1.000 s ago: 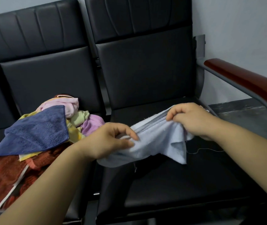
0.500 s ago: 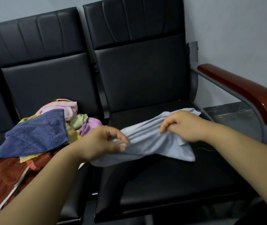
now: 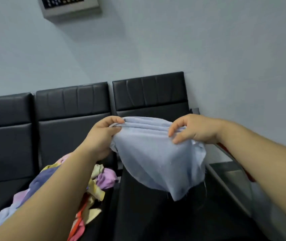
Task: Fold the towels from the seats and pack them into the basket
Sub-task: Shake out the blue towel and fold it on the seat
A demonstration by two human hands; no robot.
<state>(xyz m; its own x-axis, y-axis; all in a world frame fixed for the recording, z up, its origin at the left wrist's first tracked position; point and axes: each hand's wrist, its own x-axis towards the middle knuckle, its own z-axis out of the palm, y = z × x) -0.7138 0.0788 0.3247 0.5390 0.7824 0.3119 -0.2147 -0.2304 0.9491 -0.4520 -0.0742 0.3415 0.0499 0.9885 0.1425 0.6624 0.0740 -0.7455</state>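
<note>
The person holds a thin light-blue cloth towel (image 3: pixel 156 159) in the air over the right black padded seat (image 3: pixel 147 221). The left hand (image 3: pixel 102 136) pinches the bunched top edge at its left end, with thumb and fingers closed on the cloth. The right hand (image 3: pixel 194 130) grips the same edge at its right end. The towel hangs down between the 2 hands; I cannot tell if its low corner touches the seat. A heap of mixed coloured towels (image 3: pixel 104 180) lies on the neighbouring black seat (image 3: pixel 65 136), by its right edge.
</note>
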